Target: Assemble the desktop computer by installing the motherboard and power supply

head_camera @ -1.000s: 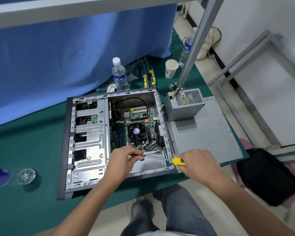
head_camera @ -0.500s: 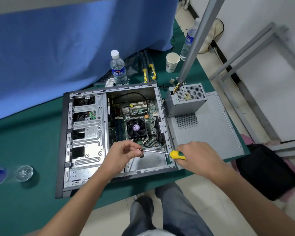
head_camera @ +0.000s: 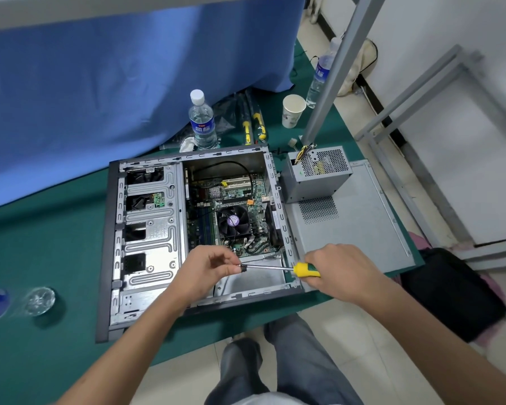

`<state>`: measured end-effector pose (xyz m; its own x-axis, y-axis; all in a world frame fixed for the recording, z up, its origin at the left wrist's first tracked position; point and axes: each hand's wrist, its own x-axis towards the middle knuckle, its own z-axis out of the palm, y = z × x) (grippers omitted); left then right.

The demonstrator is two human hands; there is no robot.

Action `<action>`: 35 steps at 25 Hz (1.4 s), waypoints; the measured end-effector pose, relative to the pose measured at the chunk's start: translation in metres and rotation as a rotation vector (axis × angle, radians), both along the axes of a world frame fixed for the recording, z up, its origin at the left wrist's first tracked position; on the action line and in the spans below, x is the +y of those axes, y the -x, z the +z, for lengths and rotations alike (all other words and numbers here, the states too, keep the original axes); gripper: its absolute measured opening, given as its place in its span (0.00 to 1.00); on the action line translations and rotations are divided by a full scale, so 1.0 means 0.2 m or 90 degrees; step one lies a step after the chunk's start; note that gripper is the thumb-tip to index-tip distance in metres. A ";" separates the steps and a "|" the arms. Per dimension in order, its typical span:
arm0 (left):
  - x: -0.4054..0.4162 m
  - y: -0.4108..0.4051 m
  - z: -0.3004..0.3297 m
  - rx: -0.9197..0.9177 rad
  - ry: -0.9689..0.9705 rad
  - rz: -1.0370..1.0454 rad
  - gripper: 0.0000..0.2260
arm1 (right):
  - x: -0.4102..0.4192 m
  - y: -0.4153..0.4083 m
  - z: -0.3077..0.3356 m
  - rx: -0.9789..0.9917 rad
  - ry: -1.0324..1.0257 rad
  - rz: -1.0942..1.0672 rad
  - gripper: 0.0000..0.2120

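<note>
Over 1 open case (head_camera: 146, 229): 1 screwdriver (head_camera: 278, 269), R hand (head_camera: 342, 273) gripping handle, L hand (head_camera: 208, 270) pinching tip; 1 PSU (head_camera: 313, 176) outside.

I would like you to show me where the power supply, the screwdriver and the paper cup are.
power supply (head_camera: 310, 182): head view, on its grey side wall.
screwdriver (head_camera: 303, 269): head view, on the yellow part of its handle.
paper cup (head_camera: 292, 114): head view, on its outer wall.

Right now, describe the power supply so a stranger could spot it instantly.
Find the open computer case lying on the green table. Right of it lies a flat grey side panel; the power supply sits on its far end, the only grey box with a honeycomb grille and coloured wires.
</note>
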<state>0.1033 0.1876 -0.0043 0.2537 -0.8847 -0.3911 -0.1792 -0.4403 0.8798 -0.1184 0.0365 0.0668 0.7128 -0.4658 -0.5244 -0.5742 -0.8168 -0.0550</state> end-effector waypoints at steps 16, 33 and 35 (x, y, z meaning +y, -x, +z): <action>-0.16 0.11 -0.22 -0.267 -0.073 -0.235 0.06 | -0.20 -0.16 0.13 -0.144 -0.265 -0.161 0.11; -0.43 0.32 -0.47 0.471 -0.314 0.474 0.12 | -0.18 -0.41 -0.03 -0.129 -0.185 -0.071 0.07; -0.43 0.32 -0.49 0.488 -0.316 0.487 0.14 | -0.19 -0.45 -0.02 -0.102 -0.230 -0.073 0.06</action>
